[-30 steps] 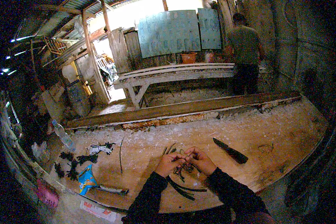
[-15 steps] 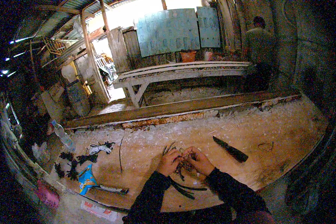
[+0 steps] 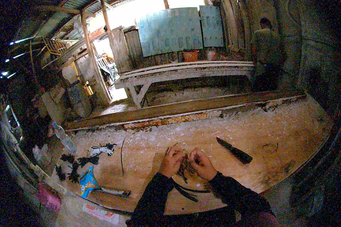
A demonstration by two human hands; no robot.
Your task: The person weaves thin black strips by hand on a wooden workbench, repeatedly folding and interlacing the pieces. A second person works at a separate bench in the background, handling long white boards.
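My left hand [image 3: 172,162] and my right hand [image 3: 202,164] are close together over the wooden table, fingers closed on a small bundle of dark cords [image 3: 184,168] between them. Cord ends stick out above the left fingers and hang below the hands. Which strand each hand pinches is too dim to make out. Several loose dark cords [image 3: 186,192] lie on the table just below, by my wrists. To the right of my right hand rests a knife [image 3: 235,150] with a dark handle and dark blade.
At left lie bundles of black cord [image 3: 73,170], a white cord bundle [image 3: 101,150], a blue packet [image 3: 88,182], a long flat tool [image 3: 113,192] and a clear bottle [image 3: 64,138]. One thin cord [image 3: 122,156] lies nearer. A cord loop [image 3: 269,147] is far right. A person [image 3: 267,53] stands behind.
My right hand has shifted slightly, its fingertips drawing a little away from the left. The person at the back has moved slightly.
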